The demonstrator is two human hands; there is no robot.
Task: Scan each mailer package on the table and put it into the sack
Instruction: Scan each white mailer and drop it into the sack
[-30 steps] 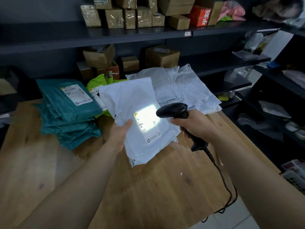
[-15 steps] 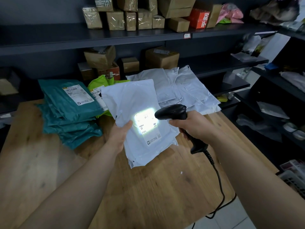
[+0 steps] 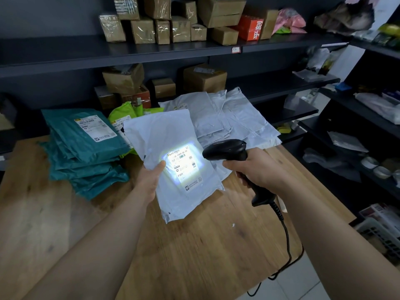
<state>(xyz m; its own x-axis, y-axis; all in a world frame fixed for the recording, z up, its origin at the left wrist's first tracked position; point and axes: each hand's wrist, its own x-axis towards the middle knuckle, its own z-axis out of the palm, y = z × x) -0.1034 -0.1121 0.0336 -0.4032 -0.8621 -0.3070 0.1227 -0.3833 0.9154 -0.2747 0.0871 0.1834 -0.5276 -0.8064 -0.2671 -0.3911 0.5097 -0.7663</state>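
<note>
White soft-plastic mailer package (image 3: 171, 146) is being held up off the wooden desk (image 3: 194, 245), tilting toward the camera, just in front of the pile of white mailers (image 3: 233, 118). Left hand (image 3: 149, 180) is pinching its left edge, thumb lying on top beside the printed shipping label (image 3: 186, 167), fingers hiding underneath. Right hand (image 3: 257, 169) is clamping round the grip of the black corded handheld barcode scanner (image 3: 225, 149), whose head is pointing at the label and lighting it bright. Mailer is looking light, floppy and slick, likely with flat soft contents. An edge pinch clear of the barcode is looking safest. Both forearms are reaching forward over the desk. Sack is not showing.
</note>
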